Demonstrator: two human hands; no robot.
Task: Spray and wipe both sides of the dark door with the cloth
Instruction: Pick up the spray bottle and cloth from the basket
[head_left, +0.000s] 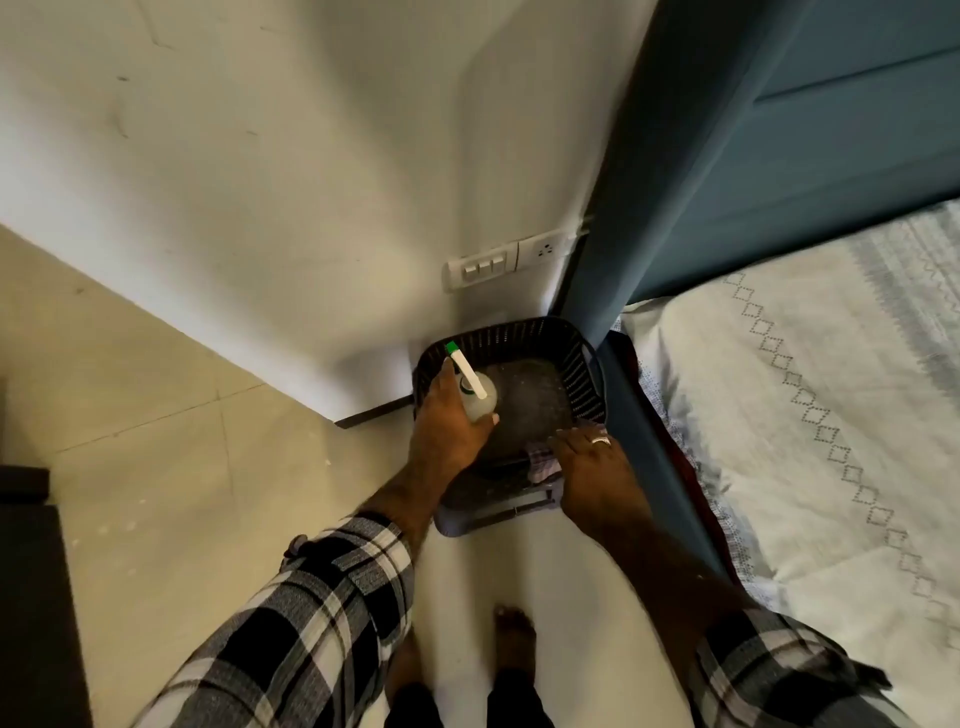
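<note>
The translucent white plastic spray bottle with a white-and-green nozzle (475, 387) sits low in the dark perforated plastic basket (524, 332) on the floor, gripped by the left hand (449, 421), whose fingers curl round the bottle's body. Just right of it, the checked purple-and-white cloth (543, 460) lies at the basket's near edge under the right hand (592, 467); those fingers lie fairly straight over it, a ring on one. Both arms wear black-and-white plaid sleeves (322, 613). The basket stands against the white wall, below a white switch and socket plate (506, 262). To the right stands a teal headboard (779, 182) and a bed with a pale patterned sheet (805, 415).
</note>
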